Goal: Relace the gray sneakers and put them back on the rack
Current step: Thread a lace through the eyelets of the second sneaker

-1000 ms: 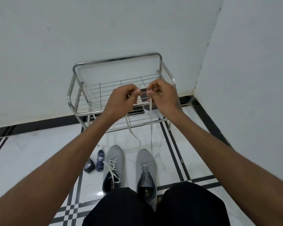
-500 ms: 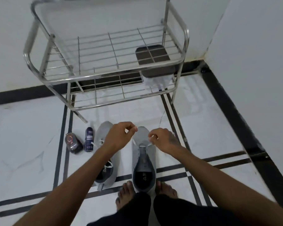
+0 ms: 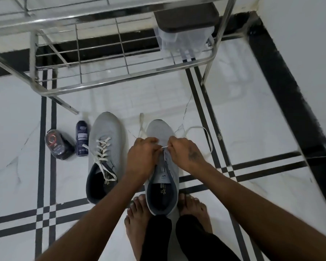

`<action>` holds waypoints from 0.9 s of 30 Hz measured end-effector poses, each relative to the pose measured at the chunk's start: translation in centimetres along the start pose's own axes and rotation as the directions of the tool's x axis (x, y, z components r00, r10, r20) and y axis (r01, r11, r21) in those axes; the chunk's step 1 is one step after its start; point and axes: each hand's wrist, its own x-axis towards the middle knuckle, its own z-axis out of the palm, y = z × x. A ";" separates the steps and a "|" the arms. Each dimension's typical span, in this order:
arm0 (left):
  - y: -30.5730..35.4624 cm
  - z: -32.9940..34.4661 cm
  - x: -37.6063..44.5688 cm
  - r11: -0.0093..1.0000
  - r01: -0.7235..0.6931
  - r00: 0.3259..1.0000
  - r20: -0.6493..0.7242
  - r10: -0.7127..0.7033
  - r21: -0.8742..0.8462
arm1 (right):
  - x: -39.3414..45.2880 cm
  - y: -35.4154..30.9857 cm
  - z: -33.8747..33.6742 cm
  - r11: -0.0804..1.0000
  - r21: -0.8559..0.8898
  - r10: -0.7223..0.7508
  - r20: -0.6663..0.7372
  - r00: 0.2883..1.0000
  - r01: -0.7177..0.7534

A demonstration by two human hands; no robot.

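Note:
Two gray sneakers stand side by side on the tiled floor, toes toward the rack. The left sneaker (image 3: 105, 146) is laced with a white lace. The right sneaker (image 3: 161, 185) stands between my bare feet, its eyelets mostly unlaced. My left hand (image 3: 142, 157) and my right hand (image 3: 185, 152) are over its front eyelets, each pinching an end of the white lace (image 3: 198, 128). The rest of the lace loops loose on the floor on both sides of the toe. The steel wire rack (image 3: 120, 78) stands just beyond the shoes.
A dark blue bottle (image 3: 81, 138) and a small dark bottle with a red ring (image 3: 57, 146) lie left of the left sneaker. A dark-lidded box with a clear bag (image 3: 184, 32) sits on the rack's right end. A white wall closes off the right.
My hands came down from in front of the rack, where they held the lace in the air, to the right sneaker's front eyelets. My head tilted down and closer to the shoes.

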 end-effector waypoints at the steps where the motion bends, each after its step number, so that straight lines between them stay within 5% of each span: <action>1: 0.0 0.1 -0.1 1.000 -0.008 1.000 -0.024 0.008 0.010 | 0.0 -0.1 0.0 1.000 0.009 0.020 -0.002 1.000 -0.020; 12: -0.8 0.7 -0.2 0.998 0.025 1.000 -0.002 -0.025 -0.051 | -2.1 2.2 -0.7 0.981 -0.002 0.191 -0.060 0.980 -0.192; 17: -0.4 -2.8 -0.3 0.917 0.175 0.960 -0.144 -0.240 -0.359 | -2.8 0.7 -1.3 0.944 0.307 0.187 -0.184 0.965 -0.124; 23: -3.5 -6.3 -0.8 0.956 0.202 0.965 -0.212 -0.157 0.213 | -1.2 -1.3 -2.1 0.749 0.656 0.213 -0.102 0.972 -0.095; 27: -0.2 -5.0 -1.9 0.991 0.059 0.991 -0.124 -0.044 0.123 | -0.7 -1.8 -1.5 0.773 0.623 0.139 0.019 0.990 -0.120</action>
